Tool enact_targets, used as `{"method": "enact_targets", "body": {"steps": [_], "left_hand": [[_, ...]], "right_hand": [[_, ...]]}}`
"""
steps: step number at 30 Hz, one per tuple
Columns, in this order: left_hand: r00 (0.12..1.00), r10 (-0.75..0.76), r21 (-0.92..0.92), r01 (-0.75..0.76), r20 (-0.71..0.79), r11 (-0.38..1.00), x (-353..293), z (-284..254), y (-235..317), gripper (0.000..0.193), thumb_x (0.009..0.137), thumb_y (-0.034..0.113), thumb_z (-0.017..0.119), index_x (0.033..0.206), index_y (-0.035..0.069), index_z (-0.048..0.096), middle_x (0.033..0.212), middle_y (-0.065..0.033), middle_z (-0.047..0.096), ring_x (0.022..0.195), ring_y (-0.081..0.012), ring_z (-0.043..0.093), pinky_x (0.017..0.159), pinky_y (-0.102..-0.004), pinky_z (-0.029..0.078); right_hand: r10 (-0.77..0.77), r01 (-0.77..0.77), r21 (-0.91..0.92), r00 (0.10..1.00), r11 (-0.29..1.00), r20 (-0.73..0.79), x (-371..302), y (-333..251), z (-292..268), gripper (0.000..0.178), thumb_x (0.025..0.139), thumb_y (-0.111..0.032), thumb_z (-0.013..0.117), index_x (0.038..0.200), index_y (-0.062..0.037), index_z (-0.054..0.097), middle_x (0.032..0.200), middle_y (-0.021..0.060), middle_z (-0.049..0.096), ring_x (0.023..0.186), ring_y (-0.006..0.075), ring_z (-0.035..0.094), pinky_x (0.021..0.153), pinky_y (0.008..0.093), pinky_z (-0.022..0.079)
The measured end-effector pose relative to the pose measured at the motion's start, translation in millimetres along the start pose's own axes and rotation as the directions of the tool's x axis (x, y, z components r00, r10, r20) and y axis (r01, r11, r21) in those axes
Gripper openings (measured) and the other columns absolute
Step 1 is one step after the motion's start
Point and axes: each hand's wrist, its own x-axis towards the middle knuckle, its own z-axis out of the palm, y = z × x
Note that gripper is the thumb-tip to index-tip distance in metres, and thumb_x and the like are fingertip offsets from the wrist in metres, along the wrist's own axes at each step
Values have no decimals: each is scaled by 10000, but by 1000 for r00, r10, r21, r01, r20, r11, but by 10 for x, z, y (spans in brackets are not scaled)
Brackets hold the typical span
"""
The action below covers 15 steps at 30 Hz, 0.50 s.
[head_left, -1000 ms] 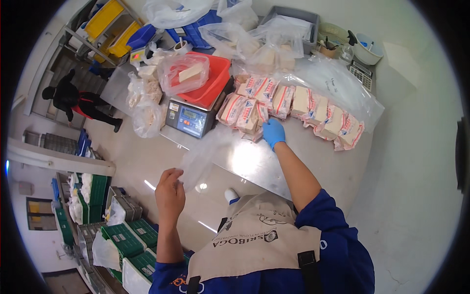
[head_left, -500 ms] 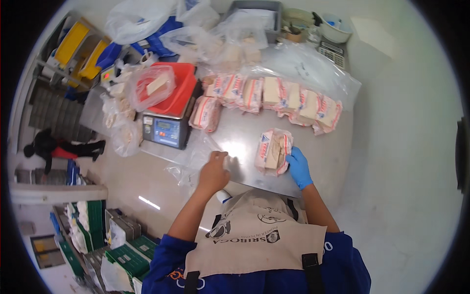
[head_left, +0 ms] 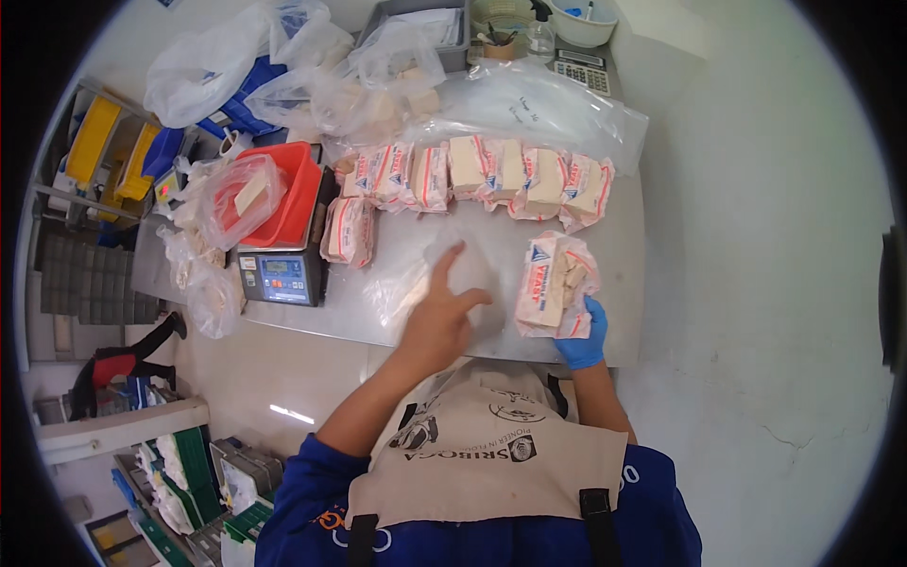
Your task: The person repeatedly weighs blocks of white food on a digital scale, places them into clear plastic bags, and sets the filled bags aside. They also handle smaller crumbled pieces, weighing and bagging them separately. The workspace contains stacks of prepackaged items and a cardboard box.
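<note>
My right hand (head_left: 584, 340), in a blue glove, is closed on the lower right side of a yeast block (head_left: 546, 298). Its white, red and blue paper wrapper is peeled open, and crumbled pale pieces (head_left: 573, 274) show on its right side. To the left of it, my bare left hand (head_left: 439, 321) hovers over the metal table (head_left: 378, 326). The index finger points forward and the thumb is spread apart, with nothing held between them. Several wrapped yeast blocks (head_left: 543, 184) stand in a row farther back, and one more wrapped block (head_left: 349, 231) sits near the scale.
On the left, a digital scale (head_left: 281, 276) carries a red tray (head_left: 304, 180) with a bagged pale block (head_left: 253, 192). Clear plastic bags (head_left: 213, 293) lie beside it. Plastic sheeting (head_left: 567, 118), a calculator (head_left: 583, 71) and a grey bin (head_left: 460, 47) are at the back.
My left hand has moved forward and right, nearer the held yeast block, and its fingers have spread. The block in my right hand looks slightly turned. The whole view has shifted.
</note>
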Motion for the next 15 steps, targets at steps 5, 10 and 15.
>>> {"method": "enact_targets", "body": {"steps": [5, 10, 15], "left_hand": [[984, -129, 463, 171, -122, 870, -467, -833, -418, 354, 719, -121, 517, 969, 20, 724, 1464, -293, 424, 1163, -424, 585, 946, -477, 495], [904, -392, 524, 422, -174, 740, -859, -617, -823, 621, 713, -59, 623, 1315, -69, 470, 1454, -329, 366, 931, -466, 643, 803, -487, 546], [906, -407, 391, 418, -114, 820, -650, -174, -477, 936, 663, 75, 791, 1447, -63, 301, 1555, -317, 195, 904, -467, 658, 753, -480, 568]], "right_hand": [[-8, 9, -6, 982, 1000, 189, 49, -148, 313, 525, 1017, -268, 438, 1467, -5, 380, 1487, 162, 451, 1342, 342, 484, 1120, 553, 403], [166, -151, -104, 974, 983, 154, 137, 114, 637, 553, 966, -282, 464, 1450, -20, 407, 1429, 164, 504, 1307, 327, 516, 1118, 501, 404], [342, -314, -194, 931, 929, 131, 346, 717, 331, 483, 948, -235, 478, 1373, -5, 482, 1339, 167, 578, 1247, 304, 568, 1097, 456, 435]]}}
